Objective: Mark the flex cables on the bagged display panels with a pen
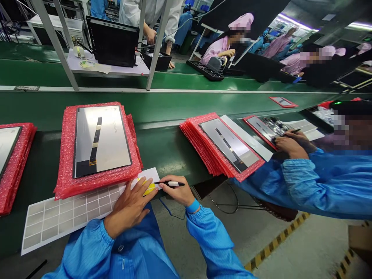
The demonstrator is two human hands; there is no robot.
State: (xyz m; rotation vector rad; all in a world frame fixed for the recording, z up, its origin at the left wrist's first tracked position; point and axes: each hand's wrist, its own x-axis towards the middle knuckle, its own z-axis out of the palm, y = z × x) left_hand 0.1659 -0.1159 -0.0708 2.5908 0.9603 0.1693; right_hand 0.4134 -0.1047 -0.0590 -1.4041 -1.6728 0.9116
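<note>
My right hand (177, 192) grips a black and white marker pen (176, 183), its dark tip pointing left over a white paper (151, 174) at the table's front edge. Flat on that paper lies my left hand (132, 203), fingers spread, partly covering a yellow patch (149, 188). A white sheet with a grid of grey labels (81, 209) reaches left from under my left hand and hangs over the edge. Just behind it, a display panel (112, 145) with a dark flex strip rests on a stack of red bubble-wrap bags (65, 155).
More red bubble-wrap stacks stand left (20, 178) and right (200, 143), each topped by a panel. At right, a co-worker in a blue sleeve (319, 186) writes beside another panel. A grey frame (158, 42) and a black monitor (113, 40) stand behind the green table (162, 149).
</note>
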